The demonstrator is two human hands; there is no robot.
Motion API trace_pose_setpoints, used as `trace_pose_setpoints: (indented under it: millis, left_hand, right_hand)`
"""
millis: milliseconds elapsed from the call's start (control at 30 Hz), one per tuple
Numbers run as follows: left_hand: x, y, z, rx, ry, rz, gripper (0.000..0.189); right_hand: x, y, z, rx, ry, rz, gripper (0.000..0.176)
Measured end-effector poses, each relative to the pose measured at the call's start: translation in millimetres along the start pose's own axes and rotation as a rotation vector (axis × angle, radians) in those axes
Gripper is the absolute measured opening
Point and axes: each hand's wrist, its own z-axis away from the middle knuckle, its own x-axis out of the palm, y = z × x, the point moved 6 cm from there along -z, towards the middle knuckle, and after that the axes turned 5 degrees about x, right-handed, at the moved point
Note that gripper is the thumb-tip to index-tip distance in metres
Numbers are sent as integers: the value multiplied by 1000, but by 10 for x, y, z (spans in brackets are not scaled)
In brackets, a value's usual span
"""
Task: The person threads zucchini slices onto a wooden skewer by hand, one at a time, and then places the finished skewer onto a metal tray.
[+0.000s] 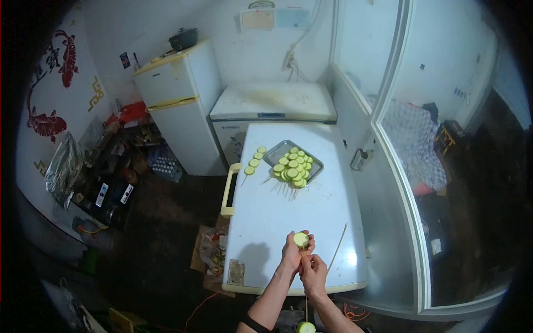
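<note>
Near the front edge of the white table, my left hand is closed around a pale green zucchini slice, its cut face up. Just below, my right hand pinches a thin wooden skewer, its fingers close against the left hand. The skewer shows between the hands and the slice, and again below the right hand, where its lower end overlaps another zucchini slice at the bottom edge. A loose skewer lies right of my hands.
On the white table, a metal tray bears piled skewered zucchini slices. One finished-looking zucchini skewer lies left of it. A chest freezer stands behind, a fridge back left, and a glazed partition right.
</note>
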Motion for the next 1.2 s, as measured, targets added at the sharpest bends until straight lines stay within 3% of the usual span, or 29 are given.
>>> trace_pose_setpoints:
  millis: [300,967,1200]
  left_hand:
    - [48,110,178,30,38,-60,39]
    - [117,164,169,84,-113,-125,31]
    - [137,141,152,91,-60,-151,33]
  right_hand:
    - [79,66,75,-8,-18,-14,21]
    - [127,-7,26,-56,-23,34,24]
    - [97,-52,1,-65,-36,41,23]
